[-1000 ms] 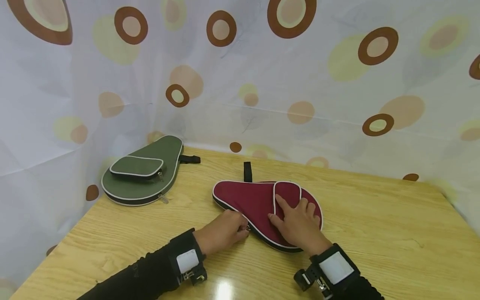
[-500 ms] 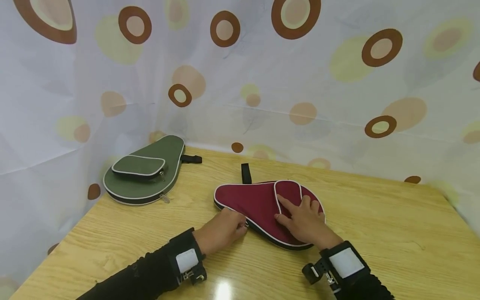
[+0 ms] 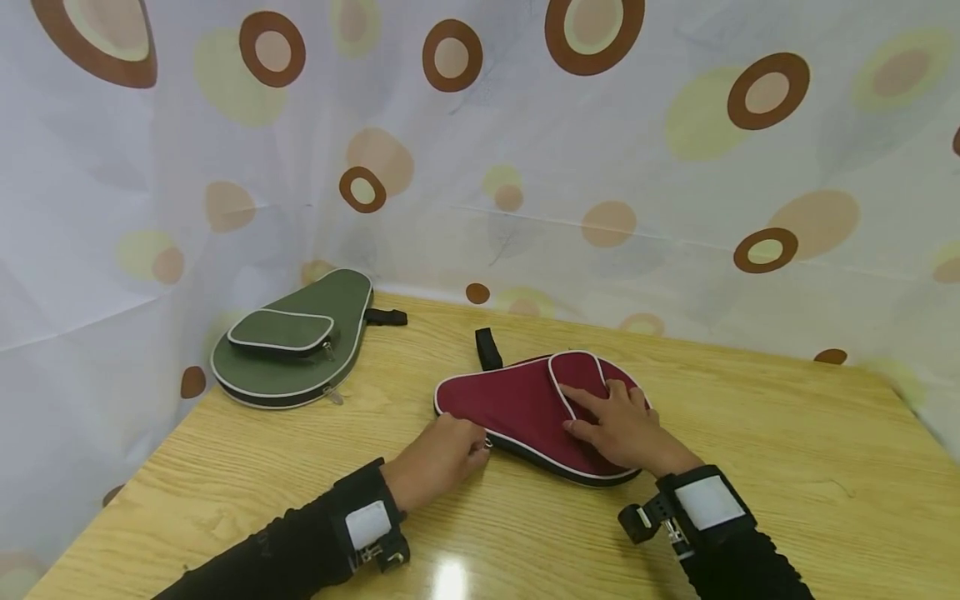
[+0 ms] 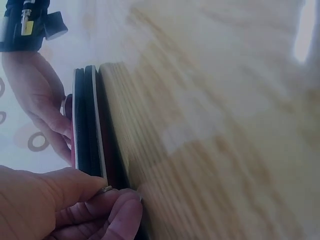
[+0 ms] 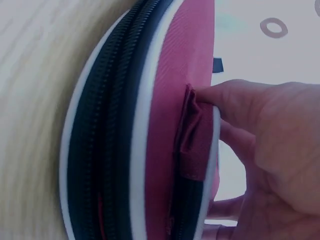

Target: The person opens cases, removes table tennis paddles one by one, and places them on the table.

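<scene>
A dark red, paddle-shaped table tennis bat case (image 3: 517, 400) with white piping lies flat on the table, its narrow end to the left. At its near edge my left hand (image 3: 441, 454) pinches a small metal zipper pull (image 4: 106, 189) between thumb and curled index finger. The black zipper (image 5: 112, 100) runs round the side of the case; how far it is undone I cannot tell. My right hand (image 3: 628, 427) rests on the round end, fingers spread over the raised pocket (image 3: 577, 373). Its thumb touches the case beside the pocket.
Back left on the wooden table (image 3: 750, 450) lies a green case (image 3: 300, 346) of the same shape, with a pocket and a black strap (image 3: 386, 317). Another black strap (image 3: 487, 348) sticks out behind the red case. A patterned curtain (image 3: 525, 125) hangs along the back and left.
The red case has turned slightly, its round end swinging away from me. My right hand has shifted right and a little farther away with it. My left hand keeps pinching the pull.
</scene>
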Available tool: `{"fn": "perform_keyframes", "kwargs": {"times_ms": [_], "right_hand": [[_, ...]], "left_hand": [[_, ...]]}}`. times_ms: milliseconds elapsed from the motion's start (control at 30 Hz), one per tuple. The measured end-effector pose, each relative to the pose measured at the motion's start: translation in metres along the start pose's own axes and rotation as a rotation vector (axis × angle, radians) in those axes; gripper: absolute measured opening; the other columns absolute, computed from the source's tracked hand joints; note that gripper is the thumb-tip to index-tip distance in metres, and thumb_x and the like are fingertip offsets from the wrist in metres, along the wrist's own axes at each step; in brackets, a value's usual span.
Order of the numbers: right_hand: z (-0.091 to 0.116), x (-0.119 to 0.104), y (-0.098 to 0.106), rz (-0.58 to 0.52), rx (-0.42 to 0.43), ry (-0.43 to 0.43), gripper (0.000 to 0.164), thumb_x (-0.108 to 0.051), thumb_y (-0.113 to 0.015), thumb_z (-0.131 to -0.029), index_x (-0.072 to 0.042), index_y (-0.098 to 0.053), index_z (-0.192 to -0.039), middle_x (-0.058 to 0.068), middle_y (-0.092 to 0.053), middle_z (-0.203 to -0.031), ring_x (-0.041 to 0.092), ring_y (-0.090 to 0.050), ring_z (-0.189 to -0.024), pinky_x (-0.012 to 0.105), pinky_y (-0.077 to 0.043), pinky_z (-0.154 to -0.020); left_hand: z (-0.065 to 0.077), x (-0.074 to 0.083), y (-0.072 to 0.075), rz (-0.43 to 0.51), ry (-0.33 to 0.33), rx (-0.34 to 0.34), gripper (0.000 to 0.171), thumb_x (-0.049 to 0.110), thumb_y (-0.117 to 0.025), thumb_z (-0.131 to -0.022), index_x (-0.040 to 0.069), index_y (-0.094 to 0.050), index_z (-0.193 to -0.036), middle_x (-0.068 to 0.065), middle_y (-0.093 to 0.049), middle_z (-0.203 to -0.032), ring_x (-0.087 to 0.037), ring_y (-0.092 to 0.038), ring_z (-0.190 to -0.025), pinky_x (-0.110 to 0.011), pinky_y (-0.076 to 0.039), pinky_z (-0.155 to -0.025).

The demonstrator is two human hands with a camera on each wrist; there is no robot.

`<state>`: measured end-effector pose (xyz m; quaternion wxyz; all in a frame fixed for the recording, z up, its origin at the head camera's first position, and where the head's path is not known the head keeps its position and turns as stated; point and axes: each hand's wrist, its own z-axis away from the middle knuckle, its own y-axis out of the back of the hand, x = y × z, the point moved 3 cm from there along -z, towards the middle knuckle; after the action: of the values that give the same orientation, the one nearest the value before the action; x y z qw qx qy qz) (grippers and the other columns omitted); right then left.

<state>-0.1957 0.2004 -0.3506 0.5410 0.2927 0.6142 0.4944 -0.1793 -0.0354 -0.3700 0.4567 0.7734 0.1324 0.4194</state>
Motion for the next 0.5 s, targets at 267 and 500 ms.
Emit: {"fn": "perform_keyframes", "kwargs": {"times_ms": [267,500], "right_hand": [[-0.0055,0.0061,0.0044,0.001,-0.024,0.02,0.051,-0.029,-0.059,-0.101,-0.015,-0.049,-0.149,0.042,-0.03,-0.145,0.066,-0.025,-0.13,0.079,-0.029,-0.093],[-0.0086,0.0082,0.0076,0.037,-0.028,0.002,0.049,-0.023,-0.058,-0.102,-0.015,-0.049,-0.15,0.042,-0.027,-0.149,0.068,-0.028,-0.13,0.081,-0.029,-0.094]], "left_hand": [[0.0053,0.004,0.0036,-0.014,0.017,0.037,0.046,-0.004,-0.064,-0.087,0.017,-0.04,-0.055,0.013,-0.027,-0.054,-0.001,-0.027,-0.05,-0.018,-0.022,-0.048],[0.0088,0.0043,0.0054,-0.02,0.044,0.037,0.044,-0.005,-0.063,-0.086,0.016,-0.04,-0.056,0.012,-0.028,-0.056,-0.001,-0.027,-0.05,-0.018,-0.022,-0.047]]}}
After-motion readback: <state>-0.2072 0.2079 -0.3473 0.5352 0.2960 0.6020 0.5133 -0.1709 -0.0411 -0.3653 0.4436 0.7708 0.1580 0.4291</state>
